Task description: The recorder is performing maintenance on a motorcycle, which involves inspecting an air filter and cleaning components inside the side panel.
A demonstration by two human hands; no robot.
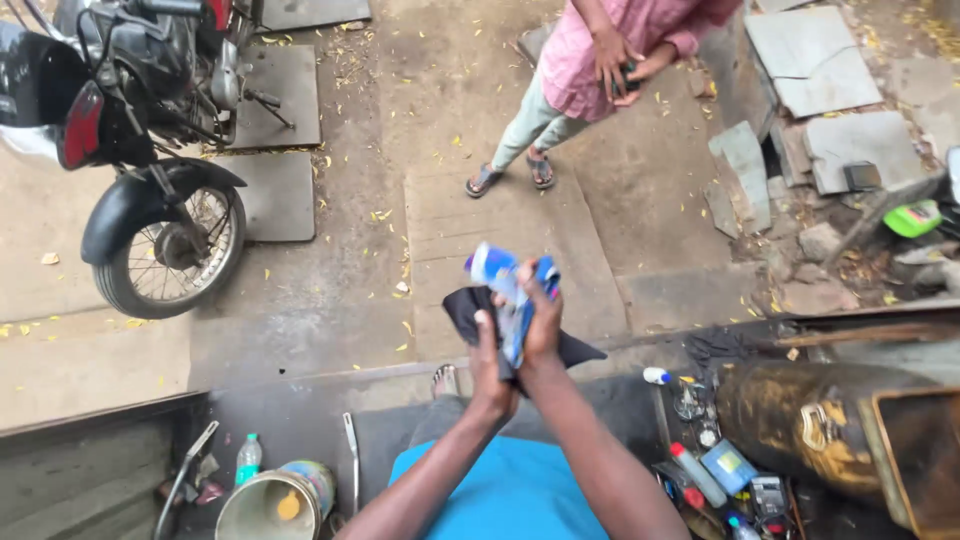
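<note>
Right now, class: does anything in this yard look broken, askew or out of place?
Yes. The stone slabs at upper right lie cracked and tilted in a loose heap, with rubble beside them. Yellow leaves scatter the paving. Both hands hold a blue-and-white packet over dark cloth.

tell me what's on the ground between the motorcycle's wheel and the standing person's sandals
In the head view, only bare paving with scattered yellow leaves lies between the motorcycle wheel and the sandals.

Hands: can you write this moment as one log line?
left hand: on black cloth | right hand: grips blue-white packet | nearby: motorcycle
</note>
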